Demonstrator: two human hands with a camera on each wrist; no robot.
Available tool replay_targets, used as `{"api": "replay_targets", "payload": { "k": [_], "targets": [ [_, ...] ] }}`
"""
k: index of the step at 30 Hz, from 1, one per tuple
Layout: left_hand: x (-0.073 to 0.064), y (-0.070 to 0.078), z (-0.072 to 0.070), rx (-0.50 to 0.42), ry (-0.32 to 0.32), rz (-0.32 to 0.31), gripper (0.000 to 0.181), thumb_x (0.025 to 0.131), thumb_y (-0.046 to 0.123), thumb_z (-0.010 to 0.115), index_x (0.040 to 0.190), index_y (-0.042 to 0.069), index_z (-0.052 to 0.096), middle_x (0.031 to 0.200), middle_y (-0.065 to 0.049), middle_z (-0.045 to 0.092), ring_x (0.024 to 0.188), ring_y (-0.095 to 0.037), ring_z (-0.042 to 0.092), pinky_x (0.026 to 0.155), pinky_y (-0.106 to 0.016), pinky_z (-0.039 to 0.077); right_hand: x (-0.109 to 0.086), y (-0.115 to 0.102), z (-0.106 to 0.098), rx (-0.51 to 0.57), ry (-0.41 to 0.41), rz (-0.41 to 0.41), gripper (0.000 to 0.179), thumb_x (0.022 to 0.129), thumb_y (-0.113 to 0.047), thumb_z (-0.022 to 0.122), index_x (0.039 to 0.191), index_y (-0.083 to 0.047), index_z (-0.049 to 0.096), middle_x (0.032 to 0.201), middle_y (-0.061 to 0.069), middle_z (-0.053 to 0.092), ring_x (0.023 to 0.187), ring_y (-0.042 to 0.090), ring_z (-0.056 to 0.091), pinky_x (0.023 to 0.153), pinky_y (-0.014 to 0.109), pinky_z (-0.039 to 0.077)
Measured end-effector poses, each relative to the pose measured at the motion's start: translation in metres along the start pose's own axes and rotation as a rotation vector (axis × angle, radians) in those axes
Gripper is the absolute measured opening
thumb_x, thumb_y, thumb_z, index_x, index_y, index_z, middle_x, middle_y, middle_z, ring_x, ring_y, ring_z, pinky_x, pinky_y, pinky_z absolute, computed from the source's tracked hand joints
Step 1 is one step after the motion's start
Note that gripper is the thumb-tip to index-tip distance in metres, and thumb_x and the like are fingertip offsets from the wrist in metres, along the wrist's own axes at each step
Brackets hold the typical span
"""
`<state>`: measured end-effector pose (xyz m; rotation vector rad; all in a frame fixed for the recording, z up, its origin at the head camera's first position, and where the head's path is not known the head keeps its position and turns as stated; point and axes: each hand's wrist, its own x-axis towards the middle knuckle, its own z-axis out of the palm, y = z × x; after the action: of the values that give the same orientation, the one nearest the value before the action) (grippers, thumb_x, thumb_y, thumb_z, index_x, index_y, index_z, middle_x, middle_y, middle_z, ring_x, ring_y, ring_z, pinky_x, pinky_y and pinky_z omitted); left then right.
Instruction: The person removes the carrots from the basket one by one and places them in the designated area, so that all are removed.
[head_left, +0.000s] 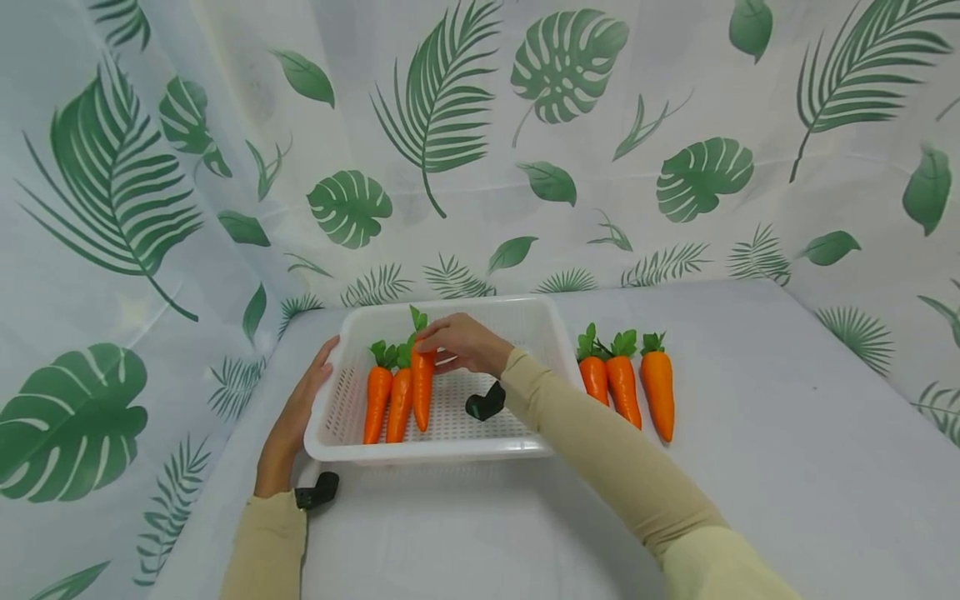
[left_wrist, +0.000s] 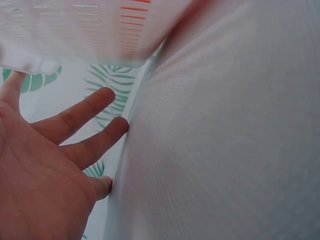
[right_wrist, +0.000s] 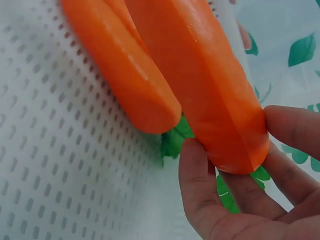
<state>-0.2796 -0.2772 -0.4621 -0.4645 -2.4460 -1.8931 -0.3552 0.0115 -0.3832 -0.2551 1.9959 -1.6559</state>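
head view, right fingers [head_left: 442, 335] clamped on carrot [head_left: 423, 387], left fingers [left_wrist: 80, 111] apart at basket rim [head_left: 435, 452], room rightward inside

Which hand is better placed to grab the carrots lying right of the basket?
Likely the right hand, once it releases the carrot it holds: its forearm lies nearer those three carrots. The left hand is at the left rim of the basket, with the basket between it and them.

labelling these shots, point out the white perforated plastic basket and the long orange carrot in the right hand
White perforated plastic basket [head_left: 450, 452], head view, on its near rim
Held long orange carrot [head_left: 422, 389], head view, middle of its body
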Motion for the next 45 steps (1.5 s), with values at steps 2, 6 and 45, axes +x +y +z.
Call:
{"api": "replay_targets", "payload": {
  "k": [2,6,45],
  "targets": [
    [0.0,-0.001,0.0,0.001,0.002,0.0,0.06,0.118,0.042,0.025,0.174,0.025,0.012,0.173,-0.017,0.024,0.141,-0.04,0.038,0.099,-0.024,0.047,-0.002,-0.001,-0.001,0.005,-0.014,-0.008,0.032,0.102,-0.009,0.071,0.132,0.003,0.072,0.119,0.015,0.072,0.104,0.032,0.07,0.093,0.043,0.06],
    [0.001,-0.002,0.0,0.002,-0.002,0.006,0.06,0.119,0.041,0.024,0.174,0.024,0.012,0.173,-0.018,0.023,0.14,-0.039,0.039,0.1,-0.026,0.047,-0.006,-0.005,-0.003,0.033,-0.029,-0.027,0.031,0.103,-0.009,0.071,0.132,0.003,0.072,0.121,0.016,0.072,0.108,0.034,0.07,0.095,0.045,0.059],
    [-0.002,-0.001,0.001,0.068,0.041,-0.029,0.061,0.117,0.046,0.025,0.174,0.027,0.014,0.174,-0.014,0.023,0.135,-0.04,0.043,0.094,-0.024,0.052,-0.081,-0.021,-0.07,0.156,0.097,-0.151,0.04,0.108,-0.01,0.06,0.145,0.006,0.06,0.135,0.022,0.062,0.116,0.04,0.064,0.101,0.05,0.055]
  ]
}}
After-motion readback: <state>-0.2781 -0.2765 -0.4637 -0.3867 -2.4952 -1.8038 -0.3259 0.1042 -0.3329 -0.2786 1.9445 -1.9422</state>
